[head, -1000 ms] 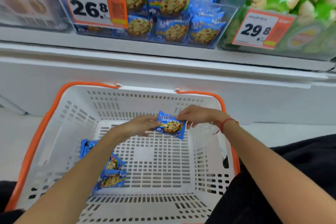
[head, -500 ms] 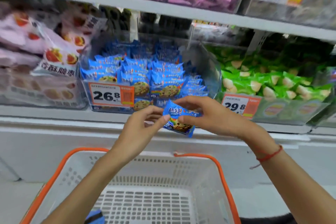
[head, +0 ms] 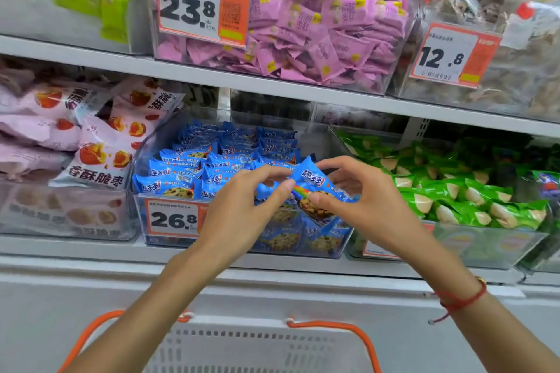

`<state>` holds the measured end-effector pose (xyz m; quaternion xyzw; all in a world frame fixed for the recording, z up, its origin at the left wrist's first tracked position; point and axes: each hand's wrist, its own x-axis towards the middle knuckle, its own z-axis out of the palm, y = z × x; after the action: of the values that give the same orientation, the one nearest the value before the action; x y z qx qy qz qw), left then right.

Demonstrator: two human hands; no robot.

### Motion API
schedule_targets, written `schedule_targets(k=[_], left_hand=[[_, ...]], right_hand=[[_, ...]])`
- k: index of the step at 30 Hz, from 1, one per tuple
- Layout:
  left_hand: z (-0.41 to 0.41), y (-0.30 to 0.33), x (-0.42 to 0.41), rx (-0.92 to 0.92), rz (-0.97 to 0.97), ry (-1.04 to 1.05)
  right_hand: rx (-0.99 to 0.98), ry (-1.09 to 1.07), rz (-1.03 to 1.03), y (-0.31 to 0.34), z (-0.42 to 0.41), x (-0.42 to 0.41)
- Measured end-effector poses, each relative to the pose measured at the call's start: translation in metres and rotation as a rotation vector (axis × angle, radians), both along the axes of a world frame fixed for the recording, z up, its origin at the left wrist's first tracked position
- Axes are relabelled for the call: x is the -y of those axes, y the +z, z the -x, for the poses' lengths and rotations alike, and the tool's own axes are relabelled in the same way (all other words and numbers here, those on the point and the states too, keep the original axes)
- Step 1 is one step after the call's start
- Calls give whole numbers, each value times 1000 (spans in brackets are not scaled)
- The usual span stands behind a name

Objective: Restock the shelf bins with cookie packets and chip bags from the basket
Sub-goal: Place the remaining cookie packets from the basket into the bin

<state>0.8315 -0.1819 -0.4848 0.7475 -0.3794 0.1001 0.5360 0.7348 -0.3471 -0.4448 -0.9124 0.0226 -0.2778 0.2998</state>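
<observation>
A blue cookie packet (head: 315,183) is pinched between both my hands, tilted, just above the front edge of the clear shelf bin (head: 242,247) full of the same blue packets. My left hand (head: 242,215) grips its left end with thumb and fingers. My right hand (head: 357,200) holds its right side, thumb on the cookie picture. The white basket (head: 257,348) with orange handles shows only its top rim at the bottom of the view; its contents are out of sight.
A bin of pale pink date bags (head: 91,145) stands left of the cookie bin, a bin of green packets (head: 454,197) right of it. On the shelf above sit a bin of pink packets (head: 318,39) and a clear bin of brown snacks (head: 500,54). A white ledge (head: 272,281) runs below.
Both hands lifted the blue cookie packet out of the basket and up to the front of the blue cookie bin. The view tilted up, so the basket dropped to the bottom edge.
</observation>
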Motion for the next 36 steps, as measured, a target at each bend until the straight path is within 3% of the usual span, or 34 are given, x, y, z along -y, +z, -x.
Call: schedule_targets(k=[4, 7, 10, 17, 25, 36], left_hand=[[-17, 21, 0, 152, -78, 185], [-46, 40, 13, 262, -249, 242], [-79, 47, 47, 325, -486, 229], [-135, 24, 95, 258, -967, 84], [-134, 18, 93, 336, -944, 147], [-130, 18, 93, 282, -981, 161]], right_hand=[[68, -77, -89, 2, -10, 11], [134, -143, -134, 5, -24, 17], [181, -208, -118, 7, -41, 20], [198, -351, 39, 2, -74, 33], [40, -517, 327, 6, -116, 44], [-182, -592, 470, 16, -176, 70]])
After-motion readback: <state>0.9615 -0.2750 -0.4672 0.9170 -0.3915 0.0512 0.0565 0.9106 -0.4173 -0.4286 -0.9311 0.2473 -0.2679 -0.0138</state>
